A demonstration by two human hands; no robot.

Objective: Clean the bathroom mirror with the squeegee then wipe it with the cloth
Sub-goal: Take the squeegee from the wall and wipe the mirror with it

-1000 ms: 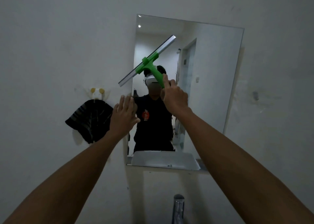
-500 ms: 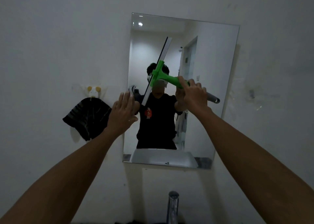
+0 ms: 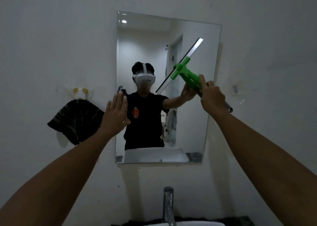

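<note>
A rectangular mirror (image 3: 192,131) hangs on the white wall ahead. My right hand (image 3: 212,97) grips the green handle of the squeegee (image 3: 186,73), whose long metal blade slants from lower left to upper right across the mirror's right half. My left hand (image 3: 115,114) is flat with its fingers together, resting at the mirror's left edge. A dark striped cloth (image 3: 75,121) hangs from a wall hook left of the mirror. The mirror reflects a person in a black shirt with a headset.
A chrome tap (image 3: 168,207) rises at the bottom centre over the sink's white rim (image 3: 192,223). A small plastic hook (image 3: 79,92) holds the cloth. Bare white wall surrounds the mirror on all sides.
The squeegee has swung from the mirror's left and middle over to its right half, with the blade turning. My right hand moved right with it. My left hand stayed at the mirror's left edge.
</note>
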